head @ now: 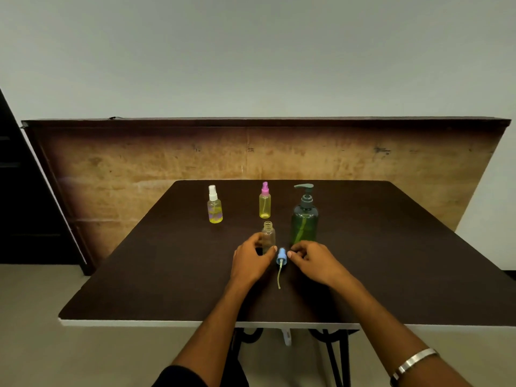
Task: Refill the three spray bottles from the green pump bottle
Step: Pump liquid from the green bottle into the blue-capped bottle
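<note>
A clear spray bottle (269, 233) stands uncapped at the middle of the dark table (405, 261). My left hand (251, 261) grips its lower half between thumb and fingers. The bottle's blue spray cap (281, 256) lies on the table just to its right, its dip tube pointing toward me. My right hand (312, 261) rests beside the cap with loosely curled fingertips next to it, holding nothing. The green pump bottle (305, 223) stands right behind my right hand. A white-capped spray bottle (214, 209) and a pink-capped spray bottle (264, 205), both holding yellow liquid, stand farther back.
A brown board (139, 169) leans against the wall behind the table. The table's front edge is near my forearms, with black metal legs below it. A dark cabinet (22, 191) stands at the far left.
</note>
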